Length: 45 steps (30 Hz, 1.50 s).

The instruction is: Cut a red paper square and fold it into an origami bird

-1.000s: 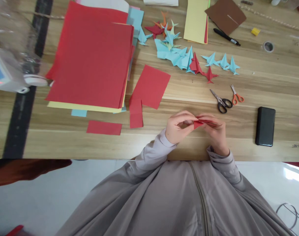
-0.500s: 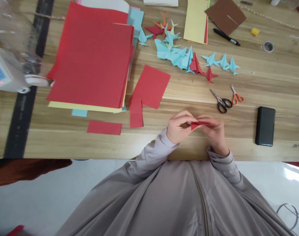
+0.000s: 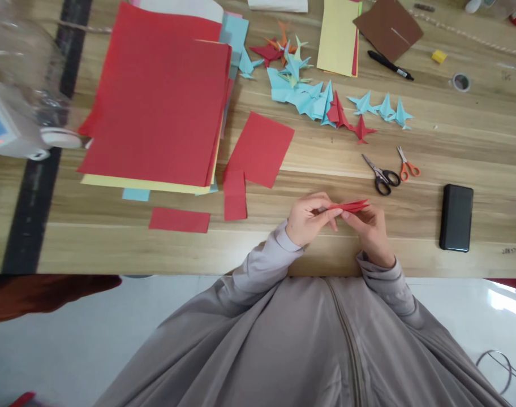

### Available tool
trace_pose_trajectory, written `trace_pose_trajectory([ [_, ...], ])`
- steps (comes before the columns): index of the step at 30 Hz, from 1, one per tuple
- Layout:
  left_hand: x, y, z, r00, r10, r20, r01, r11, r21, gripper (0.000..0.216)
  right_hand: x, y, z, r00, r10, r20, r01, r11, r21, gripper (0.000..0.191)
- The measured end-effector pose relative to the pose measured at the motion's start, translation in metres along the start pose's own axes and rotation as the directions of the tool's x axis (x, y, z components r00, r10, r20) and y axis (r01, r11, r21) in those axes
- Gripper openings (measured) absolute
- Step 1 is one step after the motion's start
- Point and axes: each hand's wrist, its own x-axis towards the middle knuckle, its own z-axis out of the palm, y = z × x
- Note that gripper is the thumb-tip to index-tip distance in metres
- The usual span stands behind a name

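Note:
A small folded piece of red paper is held between my two hands, above the table near its front edge. My left hand pinches its left end between thumb and fingers. On the other side, my right hand is closed on it, thumb in front and fingers behind. Its layers fan out slightly toward the right, and the fingers cover part of it. Beyond the hands lie black-handled scissors and smaller orange-handled scissors. To the left rest a red paper sheet and red strips.
A stack of large red sheets covers the left of the table. Folded paper cranes in blue and red lie at the back, near yellow paper and a black pen. A black phone-like case lies at right.
The folded red paper has turned in my fingers, and more of its layered edge now shows. My right hand's fingers have shifted, with the thumb now along the paper's near side.

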Motion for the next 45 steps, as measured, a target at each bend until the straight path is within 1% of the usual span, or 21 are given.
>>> trace_pose_trajectory([
  [2, 0.000, 0.000, 0.000, 0.997, -0.068, 0.035, 0.070, 0.996, -0.052, 0.030, 0.000, 0.000, 0.000, 0.999, 0.013, -0.044, -0.012, 0.999, 0.034, 0.014],
  [5, 0.001, -0.002, 0.001, 0.989, -0.129, 0.070, 0.135, 0.987, -0.085, 0.034, 0.002, 0.001, 0.002, 0.993, -0.021, -0.112, 0.020, 1.000, -0.005, 0.012],
  [7, 0.001, -0.004, 0.003, 0.986, -0.161, 0.043, 0.164, 0.983, -0.087, 0.035, 0.004, 0.001, 0.002, 0.989, -0.062, -0.132, 0.057, 0.997, -0.043, 0.010],
  [9, 0.002, -0.006, 0.004, 0.983, -0.182, -0.005, 0.181, 0.980, -0.088, 0.035, 0.005, 0.001, 0.003, 0.988, -0.072, -0.137, 0.063, 0.996, -0.067, 0.012],
  [11, 0.002, -0.007, 0.004, 0.981, -0.196, -0.016, 0.193, 0.976, -0.103, 0.035, 0.006, 0.001, 0.003, 0.988, -0.043, -0.147, 0.031, 0.996, -0.088, 0.015],
  [15, 0.002, -0.008, 0.004, 0.977, -0.210, 0.030, 0.212, 0.966, -0.148, 0.035, 0.006, -0.001, 0.004, 0.988, 0.022, -0.156, -0.036, 0.996, -0.085, 0.022],
  [21, 0.002, -0.009, 0.002, 0.964, -0.250, 0.089, 0.263, 0.950, -0.171, 0.033, 0.007, 0.001, 0.006, 0.986, 0.040, -0.161, -0.052, 0.996, -0.068, 0.028],
  [25, 0.001, -0.008, 0.003, 0.944, -0.304, 0.126, 0.326, 0.917, -0.229, 0.033, 0.007, 0.007, 0.004, 0.987, 0.052, -0.154, -0.053, 0.999, -0.003, 0.028],
  [29, 0.000, -0.007, 0.005, 0.924, -0.341, 0.172, 0.377, 0.888, -0.265, 0.035, 0.007, 0.009, 0.004, 0.968, 0.119, -0.220, -0.105, 0.992, 0.073, 0.036],
  [31, 0.000, -0.007, 0.005, 0.929, -0.333, 0.159, 0.365, 0.896, -0.252, 0.036, 0.006, 0.007, 0.005, 0.954, 0.154, -0.256, -0.136, 0.987, 0.088, 0.041],
  [33, 0.000, -0.008, 0.006, 0.946, -0.309, 0.103, 0.325, 0.918, -0.229, 0.038, 0.005, 0.006, 0.006, 0.953, 0.152, -0.262, -0.131, 0.987, 0.098, 0.038],
  [35, 0.000, -0.009, 0.005, 0.960, -0.278, 0.045, 0.281, 0.938, -0.201, 0.038, 0.005, 0.005, 0.007, 0.966, 0.127, -0.224, -0.109, 0.990, 0.093, 0.032],
  [37, 0.000, -0.011, 0.005, 0.967, -0.255, 0.018, 0.254, 0.951, -0.174, 0.038, 0.006, 0.005, 0.008, 0.979, 0.102, -0.175, -0.091, 0.994, 0.066, 0.026],
  [39, -0.001, -0.012, 0.005, 0.970, -0.243, 0.014, 0.242, 0.956, -0.164, 0.037, 0.006, 0.005, 0.008, 0.984, 0.087, -0.155, -0.082, 0.996, 0.042, 0.023],
  [42, 0.000, -0.012, 0.005, 0.970, -0.241, 0.012, 0.239, 0.954, -0.179, 0.037, 0.007, 0.005, 0.008, 0.987, 0.083, -0.141, -0.077, 0.996, 0.048, 0.021],
  [45, 0.001, -0.010, 0.005, 0.972, -0.234, 0.028, 0.236, 0.955, -0.178, 0.037, 0.007, 0.004, 0.008, 0.993, 0.079, -0.088, -0.074, 0.995, 0.059, 0.021],
])
